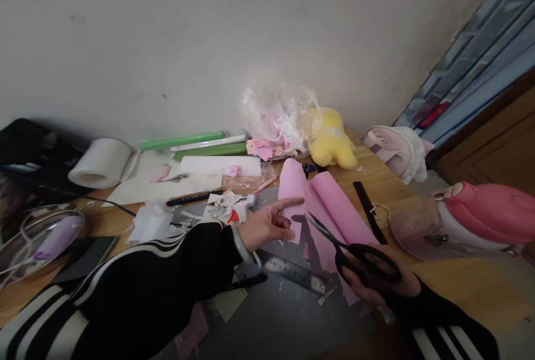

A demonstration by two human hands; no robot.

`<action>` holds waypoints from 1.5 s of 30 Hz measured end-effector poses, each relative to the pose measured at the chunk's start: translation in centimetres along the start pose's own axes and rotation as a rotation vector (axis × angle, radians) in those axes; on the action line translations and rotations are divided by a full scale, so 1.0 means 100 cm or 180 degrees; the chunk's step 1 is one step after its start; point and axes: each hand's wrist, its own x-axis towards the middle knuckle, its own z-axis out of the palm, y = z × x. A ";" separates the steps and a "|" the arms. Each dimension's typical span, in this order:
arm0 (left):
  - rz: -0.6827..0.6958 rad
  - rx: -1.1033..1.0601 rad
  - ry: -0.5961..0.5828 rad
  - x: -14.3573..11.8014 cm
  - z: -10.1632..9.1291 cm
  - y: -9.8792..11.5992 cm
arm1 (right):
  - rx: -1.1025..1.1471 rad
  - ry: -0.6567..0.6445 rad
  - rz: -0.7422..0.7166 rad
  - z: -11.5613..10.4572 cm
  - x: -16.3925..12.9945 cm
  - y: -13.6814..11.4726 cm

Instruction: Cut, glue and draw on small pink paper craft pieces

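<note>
My right hand (368, 290) is wrapped round the black handles of a pair of scissors (324, 229). The blades point up and left, over a sheet of pink paper (321, 220) with a ragged cut edge. Both sides of this sheet curl into rolls. My left hand (265, 226) reaches in from the left with its index finger stretched across the left roll (290, 181). Its thumb is apart from that finger, beside a small pink flap, and I see nothing held between them. A metal ruler (295, 273) lies on the grey mat (288, 315) below the hands.
Paper scraps and a black pen (194, 198) lie left of the pink paper. Behind stand a clear bag of scraps (278, 115) and a yellow plush toy (332, 140). A toilet roll (100, 162) is at the left. A pink-lidded bottle (485, 215) lies at the right.
</note>
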 end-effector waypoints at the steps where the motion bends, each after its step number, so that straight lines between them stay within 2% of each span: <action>1: 0.0009 0.0003 0.0002 0.000 0.000 0.000 | 0.0065 0.0007 -0.0037 0.000 -0.001 0.001; 9: 0.0075 0.0182 -0.0100 0.001 0.000 -0.005 | 0.0264 -0.0375 0.0234 0.005 0.006 0.013; 15: -0.0032 0.0338 -0.0346 -0.005 0.001 0.001 | 0.0344 -0.0320 0.0151 0.014 0.002 0.015; 20: -0.0064 0.0380 -0.0517 -0.009 -0.003 0.006 | 0.0144 -0.0411 0.0434 0.004 0.005 0.012; 27: -0.0183 0.0515 -0.0830 -0.011 -0.009 0.011 | -0.0156 -0.0303 0.0314 -0.003 0.014 0.004; 35: -0.0156 0.0556 -0.0773 -0.008 -0.011 0.010 | -0.0323 -0.0394 0.0284 -0.007 0.011 0.001; 45: -0.0397 0.0691 -0.0827 -0.008 -0.006 0.011 | -0.0568 -0.0462 0.0395 -0.001 0.019 -0.010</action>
